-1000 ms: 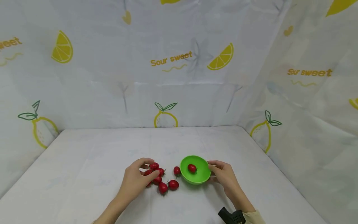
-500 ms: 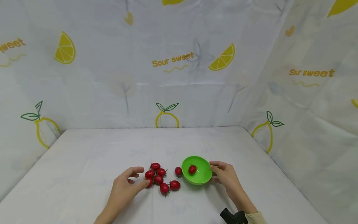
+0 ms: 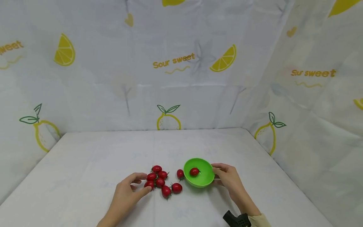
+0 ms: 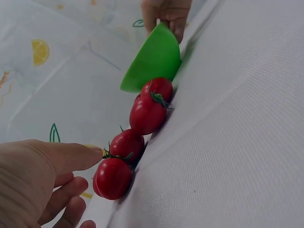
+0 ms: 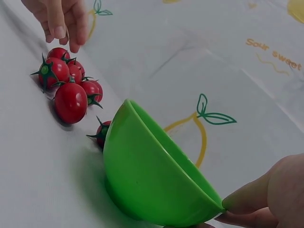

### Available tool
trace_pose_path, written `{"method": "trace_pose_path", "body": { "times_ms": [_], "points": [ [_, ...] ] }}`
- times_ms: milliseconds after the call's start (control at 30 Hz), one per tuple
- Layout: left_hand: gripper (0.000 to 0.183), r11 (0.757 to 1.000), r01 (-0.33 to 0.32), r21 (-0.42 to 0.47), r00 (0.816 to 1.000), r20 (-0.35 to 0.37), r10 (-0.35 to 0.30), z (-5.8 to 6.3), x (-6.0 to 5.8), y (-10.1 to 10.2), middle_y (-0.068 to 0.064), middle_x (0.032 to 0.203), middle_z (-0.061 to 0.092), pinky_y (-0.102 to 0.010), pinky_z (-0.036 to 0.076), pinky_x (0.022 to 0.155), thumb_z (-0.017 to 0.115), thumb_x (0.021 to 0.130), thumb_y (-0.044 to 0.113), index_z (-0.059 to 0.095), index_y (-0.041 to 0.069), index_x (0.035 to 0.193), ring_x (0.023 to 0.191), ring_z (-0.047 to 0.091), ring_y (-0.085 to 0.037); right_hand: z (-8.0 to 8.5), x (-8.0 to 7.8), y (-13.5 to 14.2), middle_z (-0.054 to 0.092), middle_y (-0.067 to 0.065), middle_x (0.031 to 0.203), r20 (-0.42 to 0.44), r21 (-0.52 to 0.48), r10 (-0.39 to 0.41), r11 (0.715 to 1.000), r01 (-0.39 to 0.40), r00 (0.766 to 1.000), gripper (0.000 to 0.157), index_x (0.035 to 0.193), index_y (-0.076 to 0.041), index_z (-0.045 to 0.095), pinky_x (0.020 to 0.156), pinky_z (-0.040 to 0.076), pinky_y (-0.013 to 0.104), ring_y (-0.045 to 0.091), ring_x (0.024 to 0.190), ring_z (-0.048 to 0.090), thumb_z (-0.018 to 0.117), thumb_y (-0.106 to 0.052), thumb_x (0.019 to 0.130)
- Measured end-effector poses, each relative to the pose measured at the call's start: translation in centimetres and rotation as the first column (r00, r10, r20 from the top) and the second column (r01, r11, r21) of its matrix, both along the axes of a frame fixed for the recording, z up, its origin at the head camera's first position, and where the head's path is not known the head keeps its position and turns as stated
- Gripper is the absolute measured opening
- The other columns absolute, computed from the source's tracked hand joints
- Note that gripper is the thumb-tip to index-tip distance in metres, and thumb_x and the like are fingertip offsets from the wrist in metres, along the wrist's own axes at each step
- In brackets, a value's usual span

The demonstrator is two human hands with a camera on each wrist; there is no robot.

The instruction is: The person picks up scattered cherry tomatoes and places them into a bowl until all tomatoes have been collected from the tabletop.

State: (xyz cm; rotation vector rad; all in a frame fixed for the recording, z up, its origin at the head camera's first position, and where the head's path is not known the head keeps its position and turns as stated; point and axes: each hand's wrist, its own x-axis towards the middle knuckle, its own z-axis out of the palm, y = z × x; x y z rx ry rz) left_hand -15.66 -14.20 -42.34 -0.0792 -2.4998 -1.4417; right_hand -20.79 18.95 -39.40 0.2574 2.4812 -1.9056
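My left hand (image 3: 123, 193) is at the left side of a cluster of cherry tomatoes (image 3: 160, 182), its fingers loosely bent. The thumb tip lies at the leftmost tomato (image 3: 149, 185); in the left wrist view it reaches a green stem. My right hand (image 3: 229, 179) pinches the right rim of a green bowl (image 3: 204, 179), thumb above and fingers under it. One tomato (image 3: 194, 171) lies inside the bowl. Another tomato (image 3: 180, 174) sits against the bowl's left side. From the right wrist, the bowl (image 5: 142, 175) appears large, hiding most of that neighbouring tomato.
A white cloth covers the table (image 3: 99, 164). White sheets printed with lemons and lettering form a back wall (image 3: 113, 63) and a right wall (image 3: 317, 104). A black strap device (image 3: 237, 219) is on my right wrist.
My left hand has drawn back left from over the cluster, then come in again lower at the leftmost tomatoes. The tomato in the bowl has turned slightly. My right hand keeps its hold.
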Motion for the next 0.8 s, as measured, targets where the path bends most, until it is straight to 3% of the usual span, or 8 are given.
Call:
{"method": "trace_pose_path", "body": {
  "times_ms": [333,800],
  "points": [
    [0.036,0.999,-0.033,-0.027,0.999,0.012,0.033,-0.07,0.2,-0.31,0.007,0.105,0.068,-0.034,0.052,0.08,0.087,0.076,0.016,0.071,0.014,0.108,0.095,0.061,-0.015,-0.01,-0.08,-0.08,0.067,0.014,0.11,0.015,-0.041,0.001,0.999,0.0,1.0,0.028,0.119,0.006,0.064,0.074,0.056,0.038,0.025,0.092,0.066,0.059,-0.01,0.096],
    [0.037,0.999,-0.047,-0.024,0.995,0.089,0.049,-0.37,-0.08,-0.13,0.006,0.107,0.068,-0.028,0.052,0.077,0.086,0.077,0.019,0.07,0.015,0.11,0.097,0.061,-0.015,-0.28,0.04,0.06,0.066,0.013,0.109,0.024,-0.049,0.002,0.999,0.0,1.0,0.028,0.119,0.006,0.064,0.073,0.056,0.037,0.023,0.09,0.065,0.057,-0.009,0.096]
  ]
}}
